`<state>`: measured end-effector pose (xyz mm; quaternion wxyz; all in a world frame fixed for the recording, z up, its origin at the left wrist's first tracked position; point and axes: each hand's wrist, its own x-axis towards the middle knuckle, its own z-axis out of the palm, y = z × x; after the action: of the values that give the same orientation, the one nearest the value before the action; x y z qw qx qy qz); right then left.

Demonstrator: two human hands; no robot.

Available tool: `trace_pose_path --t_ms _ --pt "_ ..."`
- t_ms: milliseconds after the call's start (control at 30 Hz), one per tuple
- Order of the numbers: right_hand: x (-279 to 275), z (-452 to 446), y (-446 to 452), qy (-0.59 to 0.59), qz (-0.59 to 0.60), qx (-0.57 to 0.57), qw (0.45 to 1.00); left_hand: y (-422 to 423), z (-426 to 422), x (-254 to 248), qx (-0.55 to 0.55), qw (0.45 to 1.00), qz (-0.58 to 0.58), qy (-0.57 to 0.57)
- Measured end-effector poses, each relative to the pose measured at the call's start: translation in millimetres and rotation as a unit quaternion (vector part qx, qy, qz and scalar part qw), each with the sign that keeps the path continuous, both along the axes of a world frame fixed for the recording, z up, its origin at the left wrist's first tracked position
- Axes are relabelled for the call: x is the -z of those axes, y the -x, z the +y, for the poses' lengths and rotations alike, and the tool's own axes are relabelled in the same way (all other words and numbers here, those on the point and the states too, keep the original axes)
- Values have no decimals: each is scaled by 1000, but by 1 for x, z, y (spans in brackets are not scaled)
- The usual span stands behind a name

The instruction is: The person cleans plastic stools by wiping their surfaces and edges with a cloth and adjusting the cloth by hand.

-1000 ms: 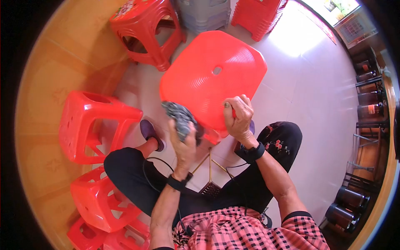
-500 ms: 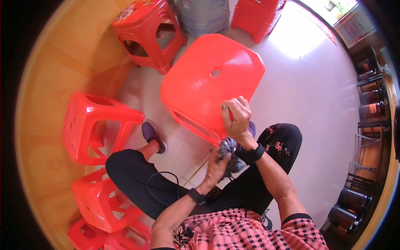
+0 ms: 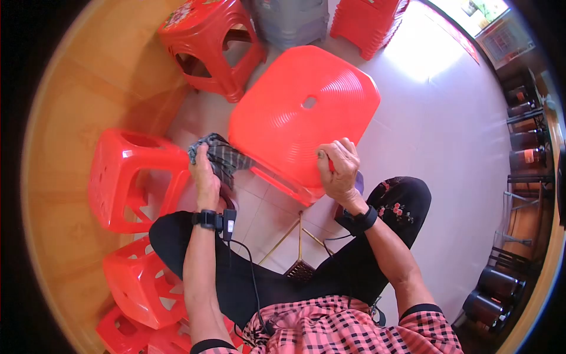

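A red plastic stool (image 3: 277,109) stands in front of me, its square seat with an oval hole facing up toward me. My right hand (image 3: 341,171) is closed on the near right corner of that seat. My left hand (image 3: 205,177) grips a dark striped cloth (image 3: 221,156) at the stool's left corner. Part of the cloth lies along the stool's side, and its far end reaches the slot in that side. The stool's legs are mostly hidden below the seat.
More red stools (image 3: 132,183) line the wall on the left. A red stool with a flower print (image 3: 203,41), a grey stack (image 3: 289,23) and a red stack (image 3: 368,26) stand at the back. Dark jars (image 3: 525,147) sit along the right. A brass-legged seat (image 3: 300,268) is under me.
My left hand has swept the cloth from the stool's near corner up and left to its left corner. My right hand keeps its hold on the seat, which has shifted slightly right.
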<state>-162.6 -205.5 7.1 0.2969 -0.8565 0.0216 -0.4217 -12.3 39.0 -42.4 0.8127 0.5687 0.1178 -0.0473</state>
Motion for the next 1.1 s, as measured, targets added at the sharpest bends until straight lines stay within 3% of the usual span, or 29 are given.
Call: trace_pose_path --t_ms 100,167,233,300,367,533,600,633,700,733,767,900,967,1033,1100 --pt "-2 -1 1 7 3 -4 1000 22 -20 -3 32 998 -48 -31" --pt "-2 -1 1 -3 -1 -5 1000 51 -32 -8 24 973 -144 -177" --pt "-5 -2 1 -21 -2 -7 1000 79 -40 -10 31 980 -110 -165" --pt "-8 -2 0 -37 -2 -8 999 112 -53 -20 41 961 -154 -227" --pt "-10 -4 0 -165 -4 -1 986 136 -56 -10 91 945 -170 -266" --pt "-17 -9 5 -266 62 18 962 195 -77 -13 163 921 -236 -263" --pt "-16 -9 4 -272 32 9 962 206 -80 -2 270 940 -112 -173" --pt "-15 -9 4 -272 30 14 962 210 -81 -4 274 939 -112 -172" --pt "-11 -9 2 -246 14 -2 969 216 -84 -11 317 944 91 -11" --pt "-11 -10 1 -224 15 -5 974 213 -84 4 333 937 6 -106" --pt "-11 -12 1 -223 15 0 975 216 -80 16 337 936 5 -104" --pt "-9 -12 0 -232 6 -12 973 199 -73 -49 394 896 -27 -202" --pt "-11 -11 1 -231 9 -15 973 191 -68 -64 364 832 -305 -288" --pt "-9 -10 0 -234 0 -15 972 184 -69 -70 366 804 -351 -310" --pt "-8 -10 -1 -234 -8 -16 972 176 -75 -71 355 725 -455 -376"
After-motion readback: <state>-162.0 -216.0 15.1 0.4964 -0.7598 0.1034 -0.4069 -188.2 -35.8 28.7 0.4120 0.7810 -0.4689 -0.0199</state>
